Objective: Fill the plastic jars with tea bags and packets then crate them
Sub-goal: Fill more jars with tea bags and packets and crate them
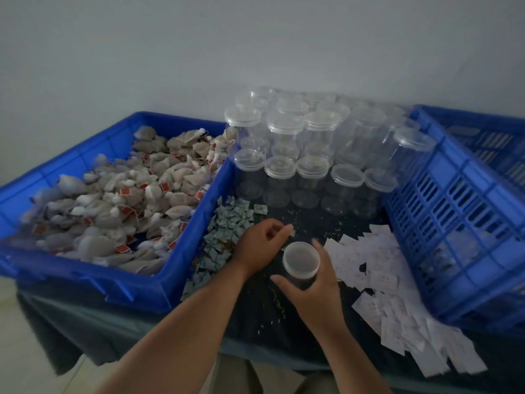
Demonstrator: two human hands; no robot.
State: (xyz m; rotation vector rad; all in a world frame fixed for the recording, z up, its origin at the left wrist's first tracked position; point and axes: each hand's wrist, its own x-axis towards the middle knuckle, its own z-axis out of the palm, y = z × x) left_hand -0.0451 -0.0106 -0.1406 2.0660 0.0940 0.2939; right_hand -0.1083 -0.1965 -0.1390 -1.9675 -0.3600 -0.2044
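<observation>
**Item in hand.** One clear round plastic jar [301, 261], held upright just above the dark-covered desk [272, 317] near its front, between the two packet piles. The right hand [315, 291] has its fingers wrapped round the jar's wall. The left hand [260, 245] sits just beside it with fingers curled narrow. Whether they pinch a packet cannot be told, nor whether the jar's lid is on.

**Hazards, as judged**
- The stacked clear lidded jars [312, 143] stand in two tiers. The upper right one leans against the crate, so a knock from a reaching arm could topple several.
- The white rectangular paper packets [377, 268] spread to the desk's front edge, where a sleeve or wrist could sweep some off.
- The small grey-green square packets [227, 226] are tiny and overlapping, so more than one may be picked up at once.
- Loose tea crumbs on the cloth could get into a jar.

**Count**
- Jars in hand: 1.
- Jars stacked: five in the front lower row and roughly twenty in all. The rear ones are too blurred to count.
- Solid blue plastic bin [142, 282]: 1, heaped with beige tea bags with red tags [127, 189], too many to count.
- Slatted blue plastic crate [460, 211]: 1 certain. The slatted wall behind may be a second.
- Packet piles: 2, contents uncountable.
</observation>
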